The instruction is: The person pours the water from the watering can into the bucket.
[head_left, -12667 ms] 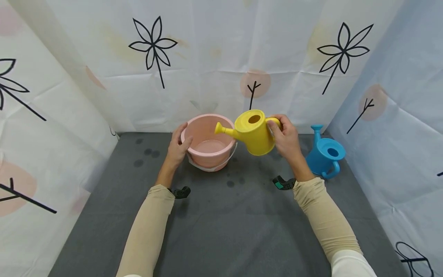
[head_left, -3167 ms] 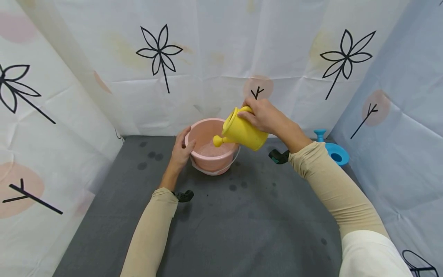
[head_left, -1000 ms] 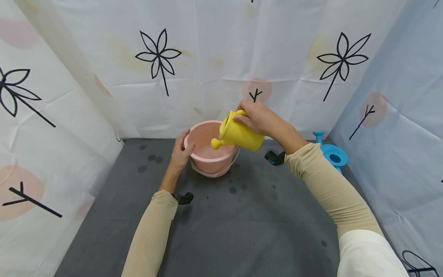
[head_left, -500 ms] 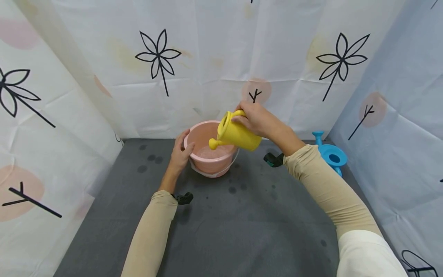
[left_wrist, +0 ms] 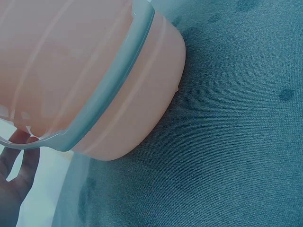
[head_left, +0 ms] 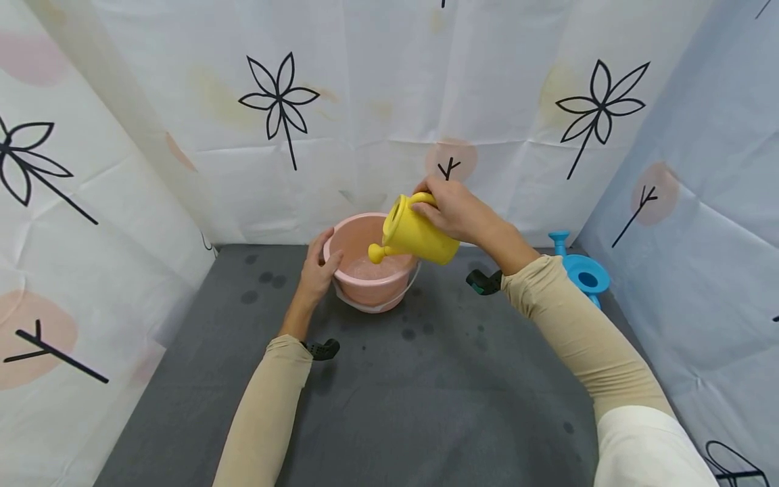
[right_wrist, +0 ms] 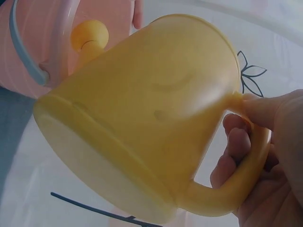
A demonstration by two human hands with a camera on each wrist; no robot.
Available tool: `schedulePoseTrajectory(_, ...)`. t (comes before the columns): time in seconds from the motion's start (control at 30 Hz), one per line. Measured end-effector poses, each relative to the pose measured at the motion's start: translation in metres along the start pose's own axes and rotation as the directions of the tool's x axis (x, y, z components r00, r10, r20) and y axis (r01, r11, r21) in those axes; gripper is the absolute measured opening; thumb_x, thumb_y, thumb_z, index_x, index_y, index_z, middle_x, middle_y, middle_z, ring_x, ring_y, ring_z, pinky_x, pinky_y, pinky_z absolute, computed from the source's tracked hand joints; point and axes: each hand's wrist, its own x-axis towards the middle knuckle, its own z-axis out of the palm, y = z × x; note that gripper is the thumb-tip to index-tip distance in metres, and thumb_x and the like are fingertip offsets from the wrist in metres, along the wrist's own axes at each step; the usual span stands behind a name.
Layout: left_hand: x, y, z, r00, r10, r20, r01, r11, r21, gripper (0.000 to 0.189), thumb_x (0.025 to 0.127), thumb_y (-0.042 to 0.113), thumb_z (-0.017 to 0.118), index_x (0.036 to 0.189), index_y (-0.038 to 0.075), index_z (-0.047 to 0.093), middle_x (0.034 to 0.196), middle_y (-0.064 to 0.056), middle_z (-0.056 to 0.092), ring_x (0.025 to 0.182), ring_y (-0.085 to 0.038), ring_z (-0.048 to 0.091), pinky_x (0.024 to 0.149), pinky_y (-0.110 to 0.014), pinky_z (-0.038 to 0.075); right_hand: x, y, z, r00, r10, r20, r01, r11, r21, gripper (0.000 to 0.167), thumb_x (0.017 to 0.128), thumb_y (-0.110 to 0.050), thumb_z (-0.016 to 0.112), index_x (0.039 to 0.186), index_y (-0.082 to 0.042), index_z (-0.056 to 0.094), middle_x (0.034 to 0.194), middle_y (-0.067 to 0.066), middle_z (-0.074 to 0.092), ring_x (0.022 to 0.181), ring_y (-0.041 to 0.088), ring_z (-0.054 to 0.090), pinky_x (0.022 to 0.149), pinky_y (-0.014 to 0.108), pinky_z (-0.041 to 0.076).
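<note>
A pink bucket (head_left: 371,287) stands on the grey cloth near the back. My left hand (head_left: 318,267) grips its left rim, thumb at the near side. In the left wrist view the bucket's side (left_wrist: 137,109) and pale handle fill much of the picture. My right hand (head_left: 456,210) holds a yellow watering can (head_left: 422,237) by its handle. The can is tilted, with its spout head (head_left: 376,253) low over the bucket's opening. Fingers curl through the can's handle (right_wrist: 246,184) in the right wrist view. Clear, rippled liquid seems to cover the bucket's bottom.
A blue watering can (head_left: 585,274) stands at the back right, partly behind my right forearm. Dark wet spots (head_left: 409,334) mark the grey cloth (head_left: 438,406). White patterned curtains (head_left: 377,101) close in the back and both sides.
The yellow watering can was nearly level earlier; my right hand has since tipped it spout-down over the bucket. During the last second it shifted slightly left. My left hand stays on the rim.
</note>
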Motion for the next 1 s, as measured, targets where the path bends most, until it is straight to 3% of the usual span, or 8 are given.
schedulePoseTrajectory(0.33, -0.002, 0.003, 0.000, 1.000, -0.025, -0.013, 0.026, 0.998, 0.051, 0.063, 0.102, 0.017, 0.057, 0.159, 0.007, 0.034, 0.165, -0.019, 0.025, 0.105, -0.024, 0.050, 0.081, -0.017, 0.046, 0.001, 0.007, 0.003, 0.996, -0.060, -0.068, 0.063, 0.996, 0.056, 0.023, 0.103, -0.021, 0.062, 0.117, -0.004, 0.062, 0.110, 0.013, 0.069, 0.094, 0.027, 0.063, 0.088, 0.041, 0.053)
schedulePoseTrajectory(0.6, -0.002, 0.002, 0.000, 1.000, -0.013, -0.015, 0.014, 0.999, 0.048, 0.062, 0.102, 0.016, 0.057, 0.159, 0.006, 0.034, 0.165, -0.020, 0.025, 0.105, -0.025, 0.050, 0.081, -0.019, 0.046, 0.004, 0.012, 0.003, 0.992, -0.050, -0.120, 0.058, 0.996, 0.061, 0.025, 0.100, -0.024, 0.067, 0.117, -0.006, 0.068, 0.113, 0.012, 0.072, 0.101, 0.027, 0.065, 0.093, 0.044, 0.053)
schedulePoseTrajectory(0.8, -0.002, 0.001, 0.000, 1.000, -0.013, -0.007, 0.013, 1.000, 0.015, 0.062, 0.102, 0.013, 0.057, 0.159, 0.005, 0.033, 0.165, -0.022, 0.024, 0.112, -0.027, 0.049, 0.081, -0.015, 0.046, 0.005, 0.013, 0.003, 0.989, -0.033, -0.143, 0.048, 0.994, 0.097, 0.023, 0.098, -0.024, 0.070, 0.114, -0.009, 0.073, 0.111, 0.009, 0.075, 0.097, 0.024, 0.067, 0.089, 0.040, 0.055)
schedulePoseTrajectory(1.0, -0.001, 0.001, -0.001, 1.000, -0.017, -0.001, 0.017, 0.999, 0.031, 0.063, 0.102, 0.015, 0.057, 0.160, 0.006, 0.032, 0.165, -0.021, 0.023, 0.120, -0.031, 0.049, 0.086, -0.022, 0.045, 0.009, 0.013, 0.002, 0.988, -0.016, -0.155, 0.032, 0.994, 0.101, 0.025, 0.096, -0.026, 0.073, 0.115, -0.009, 0.075, 0.111, 0.010, 0.076, 0.097, 0.024, 0.068, 0.088, 0.039, 0.055)
